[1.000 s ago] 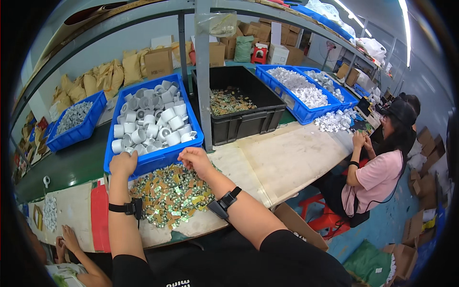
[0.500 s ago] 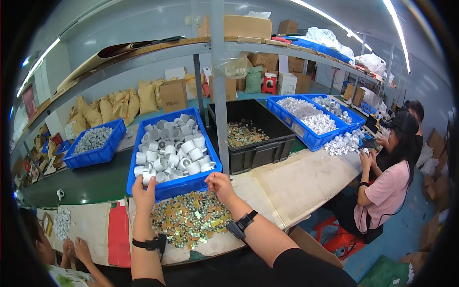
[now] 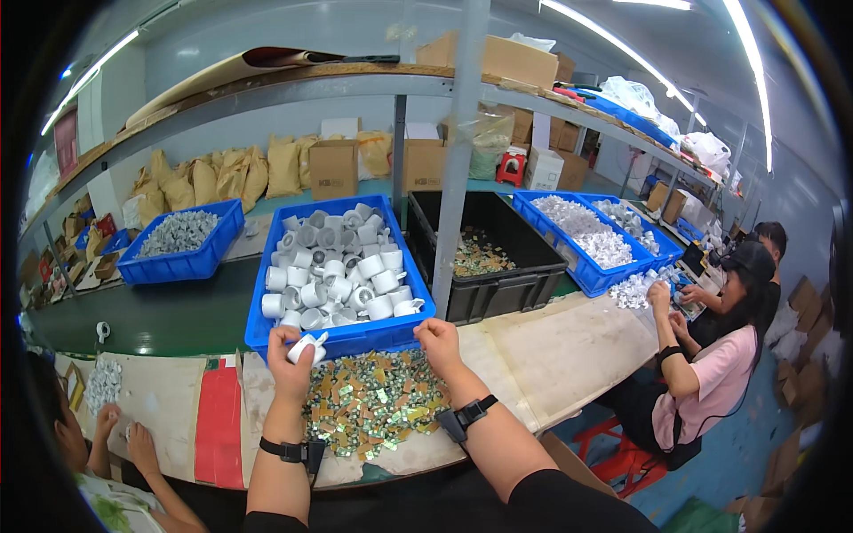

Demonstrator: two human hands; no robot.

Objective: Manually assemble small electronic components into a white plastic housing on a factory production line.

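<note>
One smooth white rounded piece [image 3: 306, 347] is pinched by the left hand [image 3: 290, 364]; the right hand [image 3: 439, 345] curls, contents unclear, near flat, glinting boards [image 3: 375, 404].

Dark lettering [image 3: 332, 184] stands low on the front of 1 brown cardboard box [image 3: 334, 163] at the back.

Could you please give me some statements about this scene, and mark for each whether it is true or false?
1. The left hand holds a white cup-shaped piece. True.
2. Small circuit boards lie heaped on the table, in front of the large blue bin. True.
3. The black bin stands to the left of that blue bin. False: it stands to its right.
4. The person's hands are gloved. False: they are bare.
5. A co-worker in a pink top is at the right. True.
</note>
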